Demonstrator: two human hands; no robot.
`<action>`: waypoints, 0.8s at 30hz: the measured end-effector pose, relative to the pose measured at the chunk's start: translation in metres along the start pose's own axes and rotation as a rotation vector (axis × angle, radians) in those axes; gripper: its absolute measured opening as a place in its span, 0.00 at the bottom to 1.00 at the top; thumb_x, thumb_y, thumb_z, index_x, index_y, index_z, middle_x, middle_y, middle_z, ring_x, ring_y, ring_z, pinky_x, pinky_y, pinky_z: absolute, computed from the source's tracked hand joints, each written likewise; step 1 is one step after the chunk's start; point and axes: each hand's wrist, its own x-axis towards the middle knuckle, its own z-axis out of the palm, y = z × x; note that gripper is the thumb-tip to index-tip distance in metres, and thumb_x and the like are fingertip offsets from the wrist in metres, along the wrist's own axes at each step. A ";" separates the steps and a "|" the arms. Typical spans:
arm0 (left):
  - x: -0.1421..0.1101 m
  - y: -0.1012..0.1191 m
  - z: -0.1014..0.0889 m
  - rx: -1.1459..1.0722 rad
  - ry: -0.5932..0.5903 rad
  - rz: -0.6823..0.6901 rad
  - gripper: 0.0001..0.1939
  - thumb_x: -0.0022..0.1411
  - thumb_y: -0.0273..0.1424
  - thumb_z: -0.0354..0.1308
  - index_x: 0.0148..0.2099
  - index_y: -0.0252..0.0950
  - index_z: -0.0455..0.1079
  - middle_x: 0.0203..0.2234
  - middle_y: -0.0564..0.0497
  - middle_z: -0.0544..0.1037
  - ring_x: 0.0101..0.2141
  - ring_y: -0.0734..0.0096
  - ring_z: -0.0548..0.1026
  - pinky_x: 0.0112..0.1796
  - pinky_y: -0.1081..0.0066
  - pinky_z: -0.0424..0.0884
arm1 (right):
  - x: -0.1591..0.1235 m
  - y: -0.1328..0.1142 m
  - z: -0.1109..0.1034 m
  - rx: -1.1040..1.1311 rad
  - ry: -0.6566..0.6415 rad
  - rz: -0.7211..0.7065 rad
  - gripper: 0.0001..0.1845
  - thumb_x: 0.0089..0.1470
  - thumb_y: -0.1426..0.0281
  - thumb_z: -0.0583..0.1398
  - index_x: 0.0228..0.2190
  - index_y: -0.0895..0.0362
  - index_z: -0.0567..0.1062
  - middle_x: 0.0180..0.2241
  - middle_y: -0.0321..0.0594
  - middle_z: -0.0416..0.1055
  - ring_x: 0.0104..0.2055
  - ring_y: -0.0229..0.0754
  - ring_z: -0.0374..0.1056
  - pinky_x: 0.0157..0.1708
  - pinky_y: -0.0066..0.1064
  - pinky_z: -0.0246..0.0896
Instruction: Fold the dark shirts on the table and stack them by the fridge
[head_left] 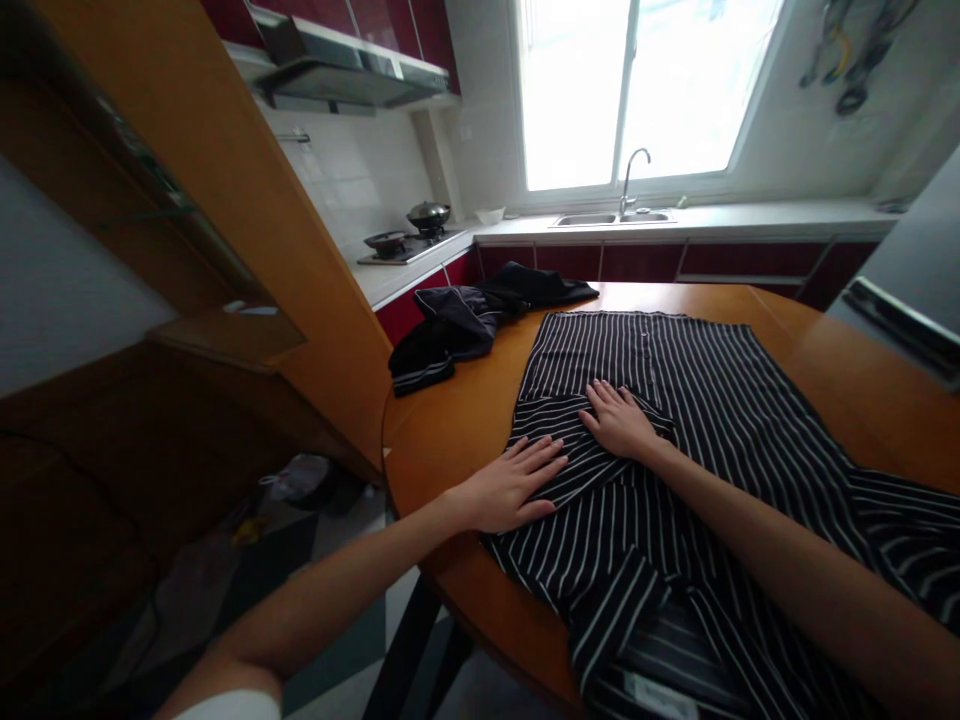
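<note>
A black shirt with white stripes [720, 400] lies spread on the wooden table [442, 440], its collar end with a pale label toward me. One sleeve is folded across the body, and its stripes run crosswise there. On the left part of that folded sleeve rests my left hand [514, 487], flat with fingers apart. My right hand [619, 420] lies flat on the sleeve nearer the shirt's middle, fingers spread. The other sleeve [915, 520] trails off to the right.
Dark crumpled clothing [465, 315] lies at the table's far left edge. Beyond the table are a counter with a sink [585, 220] and a stove [412, 247] with pans. A wooden cabinet frame [322, 250] stands at left, a fridge [915, 260] at right.
</note>
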 end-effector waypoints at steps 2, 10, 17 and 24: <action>-0.010 0.000 -0.003 -0.055 0.013 0.010 0.34 0.73 0.45 0.47 0.74 0.43 0.42 0.72 0.47 0.45 0.70 0.57 0.41 0.67 0.52 0.39 | 0.000 0.001 0.002 -0.005 0.003 -0.001 0.37 0.66 0.54 0.42 0.66 0.65 0.57 0.69 0.54 0.49 0.72 0.51 0.41 0.68 0.49 0.34; -0.065 0.012 -0.015 -0.242 0.340 -0.210 0.15 0.65 0.38 0.61 0.51 0.39 0.70 0.45 0.45 0.73 0.48 0.61 0.70 0.51 0.61 0.69 | 0.000 0.003 0.005 0.007 0.008 -0.002 0.38 0.66 0.53 0.42 0.66 0.65 0.57 0.69 0.53 0.49 0.72 0.52 0.42 0.68 0.50 0.33; -0.073 0.036 0.006 -0.075 0.358 -0.241 0.07 0.58 0.21 0.56 0.36 0.39 0.67 0.31 0.52 0.70 0.35 0.67 0.68 0.37 0.69 0.66 | 0.001 0.002 0.004 0.023 -0.006 0.004 0.37 0.65 0.54 0.43 0.66 0.64 0.58 0.69 0.53 0.49 0.72 0.52 0.41 0.68 0.50 0.33; -0.075 0.036 0.001 -0.014 0.421 -0.172 0.09 0.61 0.20 0.53 0.31 0.38 0.66 0.29 0.51 0.70 0.33 0.68 0.68 0.33 0.70 0.64 | -0.003 -0.003 -0.008 0.046 0.080 -0.013 0.35 0.66 0.54 0.44 0.65 0.61 0.59 0.70 0.52 0.48 0.72 0.53 0.39 0.67 0.54 0.32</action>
